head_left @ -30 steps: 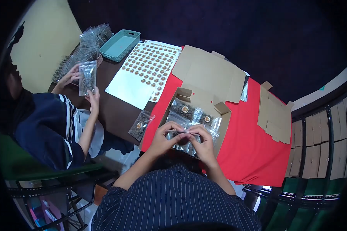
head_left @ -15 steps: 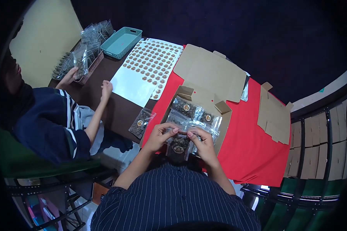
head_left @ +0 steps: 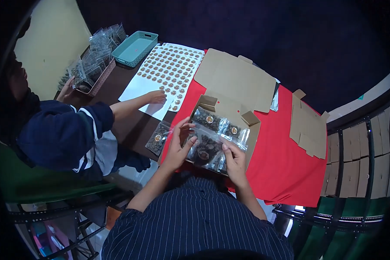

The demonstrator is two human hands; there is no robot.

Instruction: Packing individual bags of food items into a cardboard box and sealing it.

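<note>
A clear plastic pouch (head_left: 207,146) of dark, pebble-like pieces with a round sticker is held over an open cardboard box (head_left: 255,135). At its left edge is my left hand (head_left: 180,146), with the thumb on the front and the fingers curved around the side. The right edge is pinched by my right hand (head_left: 235,161). Inside the box lie similar pouches, among them a stickered pouch (head_left: 206,119) at the back left and a smaller-looking pouch (head_left: 234,131) at the back right. The held pouch hides part of the box's contents.
Left of the box lies another stickered pouch (head_left: 157,138). Beyond it are sticker sheets (head_left: 169,69), a green tray (head_left: 136,47) and a pink basket (head_left: 103,79) of pouches. A co-worker's hand (head_left: 155,97) is over the sheets. A flat cardboard piece (head_left: 307,125) rests on the red cloth (head_left: 281,173).
The pouch in my hands has turned and moved up over the box, and my hands have spread to its sides. The co-worker's arm has reached right to the sticker sheets.
</note>
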